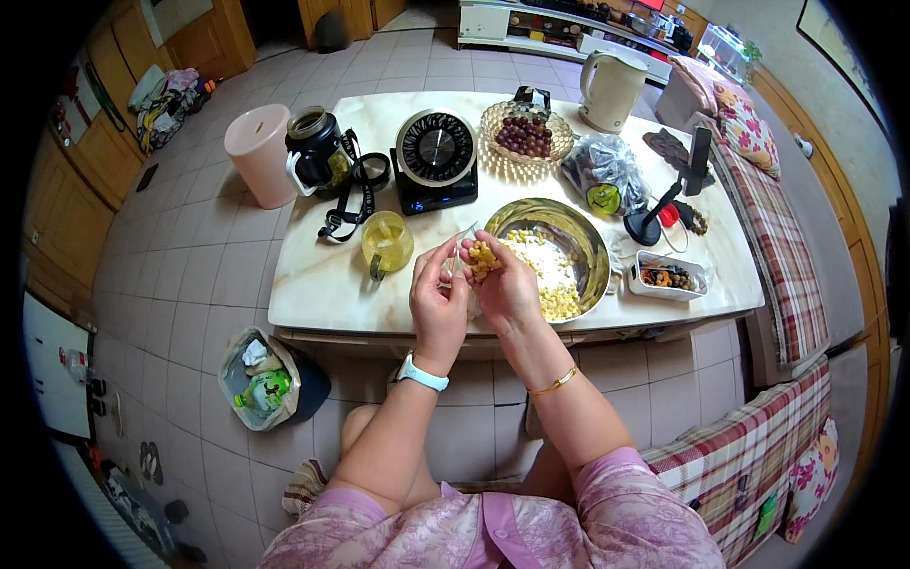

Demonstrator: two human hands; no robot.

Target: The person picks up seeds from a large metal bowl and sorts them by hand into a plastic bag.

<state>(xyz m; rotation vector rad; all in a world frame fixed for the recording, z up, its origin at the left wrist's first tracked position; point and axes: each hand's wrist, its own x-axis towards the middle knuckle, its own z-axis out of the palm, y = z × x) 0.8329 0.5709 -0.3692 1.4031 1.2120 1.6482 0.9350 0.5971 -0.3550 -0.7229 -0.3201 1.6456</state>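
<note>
My left hand [439, 299] grips the edge of a clear plastic bag [461, 249] above the front of the marble-topped table. Cupped beside it, my right hand [510, 284] holds a small heap of yellow corn kernels [483, 262] at the bag's mouth. Just right of that hand stands a wide stainless steel bowl [591, 249]. Loose corn kernels [558, 302], yellow and pale, lie in it, bright under the light. The lower part of the bag is hidden behind my hands.
Left of my hands stands a glass mug [387, 245] of yellow liquid. Behind are a black appliance [435, 160], a glass bowl of grapes [526, 139] and an electric kettle [613, 89]. A phone stand [647, 224] and white box [667, 290] are right; a trash bin [306, 380] is below left.
</note>
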